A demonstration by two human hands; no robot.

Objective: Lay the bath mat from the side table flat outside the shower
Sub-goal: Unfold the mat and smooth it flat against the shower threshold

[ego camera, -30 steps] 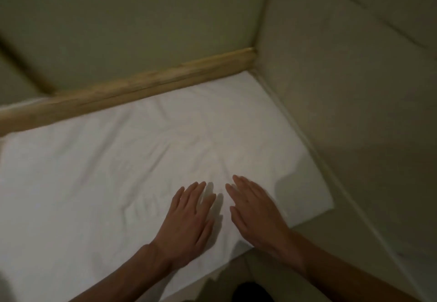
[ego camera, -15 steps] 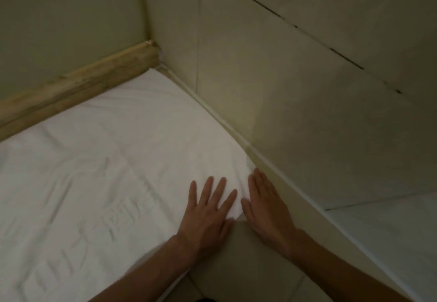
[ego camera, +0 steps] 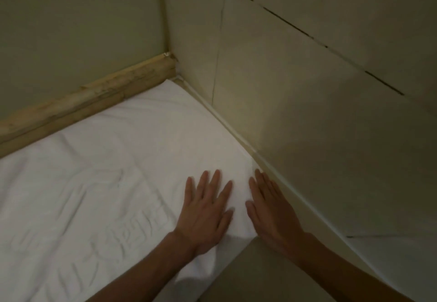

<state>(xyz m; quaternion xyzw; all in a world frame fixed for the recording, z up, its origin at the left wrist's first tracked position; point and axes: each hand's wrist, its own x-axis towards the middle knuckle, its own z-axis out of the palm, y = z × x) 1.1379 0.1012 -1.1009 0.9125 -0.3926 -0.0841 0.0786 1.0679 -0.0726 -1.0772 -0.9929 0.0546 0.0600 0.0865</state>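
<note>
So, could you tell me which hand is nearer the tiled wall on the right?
Right. The right hand lies flat at the edge of the bath mat, just beside the tiled wall; the left hand presses the mat farther from it.

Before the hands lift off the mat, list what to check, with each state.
1. The bath mat spread on the floor: ok.
2. Far edge along the wooden skirting: ok.
3. Right edge along the wall: ok.
4. Surface smooth: not ok, shallow wrinkles mid-mat.
5. Flat, fingers straight, gripping nothing, left hand and right hand: ok.
6. Mat's left end, out of frame: cannot tell.
</note>
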